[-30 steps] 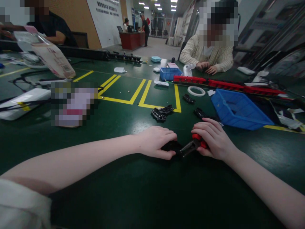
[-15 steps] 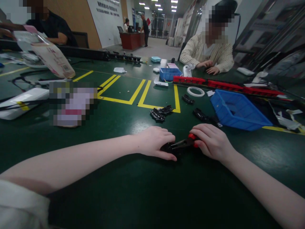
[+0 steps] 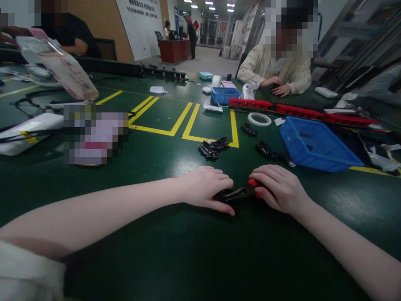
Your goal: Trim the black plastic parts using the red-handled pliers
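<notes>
My left hand (image 3: 206, 188) lies curled on the green table (image 3: 188, 251), its fingers closed over a small black plastic part (image 3: 222, 195) that is mostly hidden. My right hand (image 3: 280, 189) is wrapped round the red handles of a pair of pliers (image 3: 242, 193). The dark jaws of the pliers point left and meet the black part under my left fingers. Both hands rest on the table surface near its middle.
More black parts (image 3: 213, 147) lie just beyond my hands, others (image 3: 266, 149) beside a blue bin (image 3: 316, 144). A white tape ring (image 3: 259, 119), red strips (image 3: 297, 110) and a small blue tray (image 3: 224, 95) lie farther back. A person in a striped shirt (image 3: 275, 71) sits opposite; another person sits at far left.
The pliers have swung from pointing down-left to lying nearly level, jaws closer into the black part. My right hand shifted slightly left; my left hand stayed put.
</notes>
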{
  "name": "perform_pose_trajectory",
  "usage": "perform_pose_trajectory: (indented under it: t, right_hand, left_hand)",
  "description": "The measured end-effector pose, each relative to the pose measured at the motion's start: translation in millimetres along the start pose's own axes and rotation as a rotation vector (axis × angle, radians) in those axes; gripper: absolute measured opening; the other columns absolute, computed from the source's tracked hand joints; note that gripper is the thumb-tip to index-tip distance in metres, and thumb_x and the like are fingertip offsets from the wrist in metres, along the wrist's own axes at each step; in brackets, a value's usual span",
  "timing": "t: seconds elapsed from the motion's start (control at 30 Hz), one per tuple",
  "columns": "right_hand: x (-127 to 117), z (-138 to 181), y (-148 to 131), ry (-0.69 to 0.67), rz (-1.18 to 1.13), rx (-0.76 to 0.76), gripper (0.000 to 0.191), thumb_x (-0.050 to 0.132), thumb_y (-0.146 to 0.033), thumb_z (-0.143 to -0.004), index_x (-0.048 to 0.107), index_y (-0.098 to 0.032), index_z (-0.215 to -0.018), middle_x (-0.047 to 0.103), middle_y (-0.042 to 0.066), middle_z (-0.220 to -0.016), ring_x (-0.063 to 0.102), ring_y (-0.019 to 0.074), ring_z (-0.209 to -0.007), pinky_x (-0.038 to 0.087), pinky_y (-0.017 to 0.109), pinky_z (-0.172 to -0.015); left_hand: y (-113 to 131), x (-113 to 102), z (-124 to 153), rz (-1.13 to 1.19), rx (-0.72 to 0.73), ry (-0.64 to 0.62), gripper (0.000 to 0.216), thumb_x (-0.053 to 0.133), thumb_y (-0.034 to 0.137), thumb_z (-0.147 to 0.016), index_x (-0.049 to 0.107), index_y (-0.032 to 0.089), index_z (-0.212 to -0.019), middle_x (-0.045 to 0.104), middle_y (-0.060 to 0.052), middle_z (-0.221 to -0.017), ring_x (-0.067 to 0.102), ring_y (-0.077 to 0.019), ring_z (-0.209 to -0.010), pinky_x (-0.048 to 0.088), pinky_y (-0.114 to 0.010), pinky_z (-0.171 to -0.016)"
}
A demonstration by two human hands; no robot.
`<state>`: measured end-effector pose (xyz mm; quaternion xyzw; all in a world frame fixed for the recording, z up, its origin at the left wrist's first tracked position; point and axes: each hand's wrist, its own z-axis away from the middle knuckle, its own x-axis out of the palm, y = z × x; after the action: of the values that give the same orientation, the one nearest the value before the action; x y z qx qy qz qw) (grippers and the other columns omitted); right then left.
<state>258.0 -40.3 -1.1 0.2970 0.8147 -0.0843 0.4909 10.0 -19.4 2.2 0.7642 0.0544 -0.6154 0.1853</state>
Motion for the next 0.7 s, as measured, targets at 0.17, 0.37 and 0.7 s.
perform_pose_trajectory:
  t: [0.17, 0.37, 0.7]
  right_hand:
    - [-0.2, -1.3, 0.0, 0.029, -0.02, 0.068, 0.016, 0.043, -0.02, -0.089, 0.058, -0.015, -0.092, 0.066, 0.011, -0.084, 0.061, 0.0192, -0.076, 0.05, 0.032, -0.065]
    - [-1.6, -4.9, -4.4, -0.001, -0.022, 0.037, 0.015, 0.045, -0.021, -0.088, 0.059, -0.016, -0.088, 0.066, 0.009, -0.081, 0.061, 0.0189, -0.074, 0.05, 0.032, -0.064]
    - [-0.8, -1.9, -3.2, -0.012, -0.042, -0.001, 0.014, 0.045, -0.021, -0.088, 0.058, -0.014, -0.089, 0.066, 0.01, -0.081, 0.06, 0.0192, -0.075, 0.05, 0.031, -0.064]
  left_hand:
    - [0.3, -0.8, -1.1, 0.01, 0.0, -0.006, 0.048, 0.054, 0.064, -0.08, 0.054, 0.016, -0.082, 0.062, -0.002, -0.079, 0.056, -0.0156, -0.067, 0.037, -0.026, -0.057]
    - [0.1, 2.3, -0.5, 0.021, 0.024, 0.014, 0.045, 0.056, 0.061, -0.08, 0.053, 0.017, -0.088, 0.063, -0.002, -0.085, 0.059, -0.0159, -0.071, 0.038, -0.026, -0.058]
    - [1.4, 2.6, -0.7, -0.003, 0.038, 0.009, 0.046, 0.056, 0.062, -0.08, 0.053, 0.016, -0.087, 0.063, -0.002, -0.084, 0.058, -0.0156, -0.07, 0.036, -0.027, -0.057]
